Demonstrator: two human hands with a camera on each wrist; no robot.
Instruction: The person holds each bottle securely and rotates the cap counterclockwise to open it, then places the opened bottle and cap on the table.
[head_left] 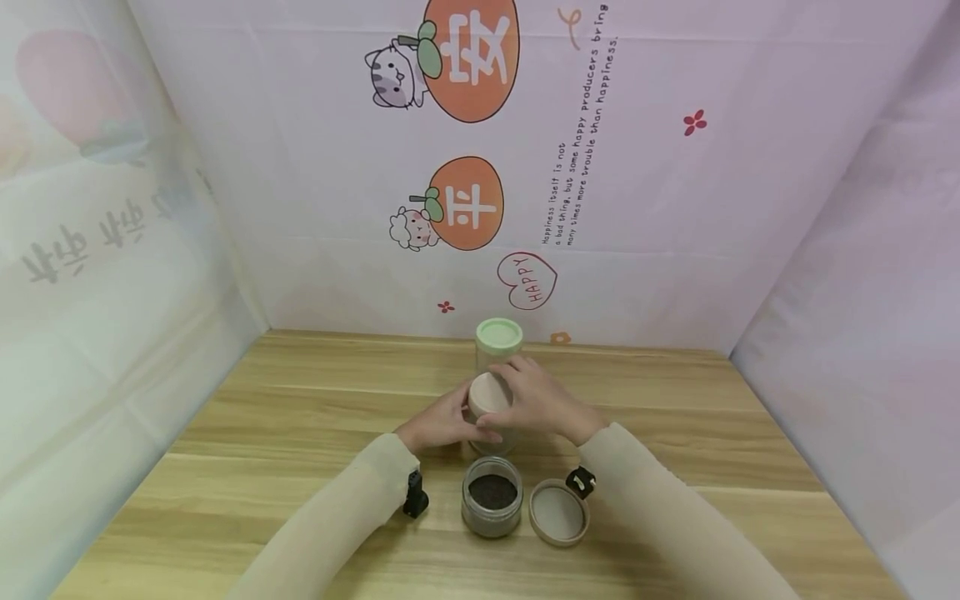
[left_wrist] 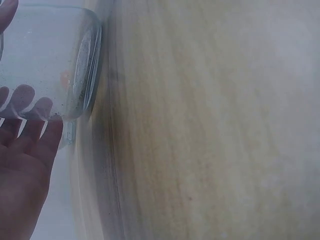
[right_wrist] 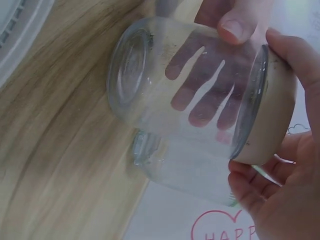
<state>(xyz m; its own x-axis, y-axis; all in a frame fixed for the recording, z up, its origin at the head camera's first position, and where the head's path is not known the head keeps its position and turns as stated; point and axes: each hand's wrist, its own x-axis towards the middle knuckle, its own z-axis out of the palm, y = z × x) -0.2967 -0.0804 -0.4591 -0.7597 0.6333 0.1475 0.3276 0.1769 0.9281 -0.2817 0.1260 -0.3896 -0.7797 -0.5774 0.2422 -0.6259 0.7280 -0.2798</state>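
Gripping a lidded glass jar [head_left: 495,448] from two sides, both hands are showing in the head view: the left hand [head_left: 442,421] is clasping the glass, while the right hand [head_left: 543,404] is holding the beige lid [head_left: 489,393] on top. The jar's long axis is running roughly upright between them, just in front of a green-lidded jar [head_left: 498,335]; an open jar of dark contents [head_left: 491,525] and a loose lid [head_left: 557,512] are lying on the near worktop [head_left: 315,392]. In the left wrist view, the left hand is reaching around the glass; whether the base is touching the worktop, I cannot tell. In the right wrist view, right thumb and fingers are straddling the beige lid, leaving the left hand nearer the base: seemingly the relation the coming move is resting on.
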